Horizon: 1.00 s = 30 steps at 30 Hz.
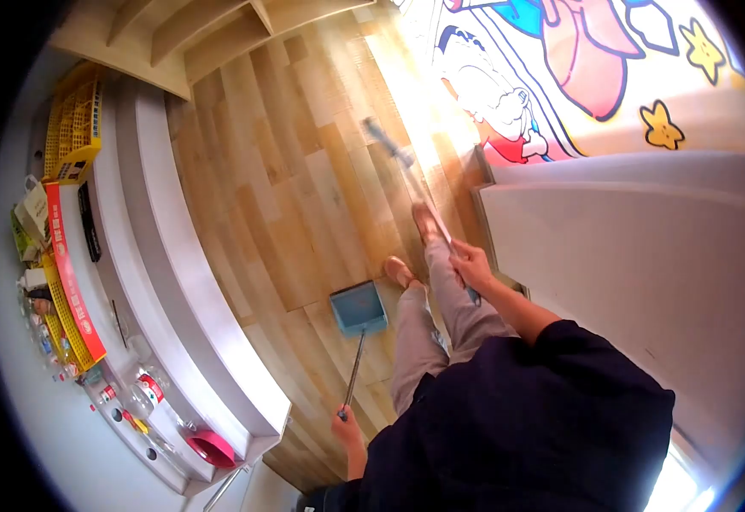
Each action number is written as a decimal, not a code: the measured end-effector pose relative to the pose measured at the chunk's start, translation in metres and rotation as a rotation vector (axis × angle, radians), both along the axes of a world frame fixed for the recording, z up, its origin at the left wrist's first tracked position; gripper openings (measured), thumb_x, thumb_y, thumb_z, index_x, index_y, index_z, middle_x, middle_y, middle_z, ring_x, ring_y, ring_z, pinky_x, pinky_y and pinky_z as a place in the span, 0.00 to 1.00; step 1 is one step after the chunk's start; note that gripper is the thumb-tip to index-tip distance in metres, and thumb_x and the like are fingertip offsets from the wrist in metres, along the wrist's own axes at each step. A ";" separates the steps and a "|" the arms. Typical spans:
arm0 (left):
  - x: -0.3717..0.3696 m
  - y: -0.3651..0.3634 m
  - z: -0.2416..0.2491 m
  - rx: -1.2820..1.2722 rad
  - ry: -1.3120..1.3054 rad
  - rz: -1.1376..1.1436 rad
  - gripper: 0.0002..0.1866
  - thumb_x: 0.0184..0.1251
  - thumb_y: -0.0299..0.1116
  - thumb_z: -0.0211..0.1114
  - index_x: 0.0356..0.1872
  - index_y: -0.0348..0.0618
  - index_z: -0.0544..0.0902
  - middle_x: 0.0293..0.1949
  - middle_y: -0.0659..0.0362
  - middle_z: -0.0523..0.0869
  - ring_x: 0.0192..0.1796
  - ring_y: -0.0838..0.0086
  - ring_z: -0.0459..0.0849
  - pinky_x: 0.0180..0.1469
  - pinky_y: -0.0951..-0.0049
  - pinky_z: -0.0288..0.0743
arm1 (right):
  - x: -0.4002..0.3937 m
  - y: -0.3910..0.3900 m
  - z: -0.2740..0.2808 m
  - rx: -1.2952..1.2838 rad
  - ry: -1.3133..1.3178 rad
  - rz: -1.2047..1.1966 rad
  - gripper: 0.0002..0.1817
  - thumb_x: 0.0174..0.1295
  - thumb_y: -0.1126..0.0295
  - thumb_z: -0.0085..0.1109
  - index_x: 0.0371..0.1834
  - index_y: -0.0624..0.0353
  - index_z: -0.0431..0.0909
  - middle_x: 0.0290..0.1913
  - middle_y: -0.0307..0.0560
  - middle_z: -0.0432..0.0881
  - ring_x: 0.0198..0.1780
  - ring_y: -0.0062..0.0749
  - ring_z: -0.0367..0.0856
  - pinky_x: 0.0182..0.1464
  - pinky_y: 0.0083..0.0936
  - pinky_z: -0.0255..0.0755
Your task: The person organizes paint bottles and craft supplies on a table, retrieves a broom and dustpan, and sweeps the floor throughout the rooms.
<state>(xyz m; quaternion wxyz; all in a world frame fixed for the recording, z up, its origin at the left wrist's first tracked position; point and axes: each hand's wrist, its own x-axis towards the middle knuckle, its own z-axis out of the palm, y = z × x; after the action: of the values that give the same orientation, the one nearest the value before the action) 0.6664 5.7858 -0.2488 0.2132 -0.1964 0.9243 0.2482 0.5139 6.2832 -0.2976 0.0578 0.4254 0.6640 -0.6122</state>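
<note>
My right hand (473, 265) is closed around the handle of a broom (436, 218). The broom reaches up past my right foot, and its grey head (387, 141), smeared by motion, is over the wood floor beside a bright patch of light. My left hand (349, 427) grips the end of a thin metal pole, which joins a blue-grey dustpan (360, 309). That dustpan is on the floor left of my feet, its open side turned away from me. Whether anything lies inside it is hard to make out.
White stepped shelves (189, 256) run along the left, bearing yellow baskets (73, 119), plastic bottles (146, 388) and a pink bowl (212, 447). A wooden shelf unit (210, 34) stands at the top. To the right are a white panel (628, 247) and a cartoon-painted wall (594, 51).
</note>
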 end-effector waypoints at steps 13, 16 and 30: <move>-0.159 0.134 0.024 0.009 -0.035 0.916 0.18 0.64 0.39 0.63 0.22 0.35 0.72 0.15 0.57 0.73 0.18 0.72 0.70 0.20 0.67 0.63 | -0.174 0.057 -0.056 0.055 -0.106 0.163 0.22 0.56 0.73 0.56 0.57 0.57 0.74 0.21 0.44 0.74 0.20 0.28 0.75 0.23 0.27 0.70; -0.215 0.160 0.038 0.127 0.021 1.164 0.18 0.63 0.40 0.63 0.22 0.40 0.69 0.14 0.60 0.70 0.17 0.73 0.69 0.19 0.69 0.63 | -0.217 0.103 0.031 -0.279 -0.213 0.110 0.25 0.58 0.73 0.57 0.62 0.57 0.72 0.21 0.38 0.74 0.15 0.21 0.70 0.17 0.21 0.65; -0.270 0.199 0.056 0.533 0.095 1.626 0.14 0.68 0.44 0.60 0.35 0.48 0.68 0.27 0.64 0.68 0.29 0.79 0.65 0.29 0.75 0.66 | -0.624 0.322 -0.131 0.140 -0.063 -0.106 0.01 0.54 0.80 0.48 0.29 0.64 0.70 0.15 0.43 0.69 0.12 0.29 0.70 0.13 0.28 0.65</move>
<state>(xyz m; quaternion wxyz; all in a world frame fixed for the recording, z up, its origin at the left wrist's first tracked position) 0.3966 5.9846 -0.1930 -0.0309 -0.7308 0.4151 0.5410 -0.1096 6.6052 -0.4282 0.0162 0.4821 0.6796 -0.5526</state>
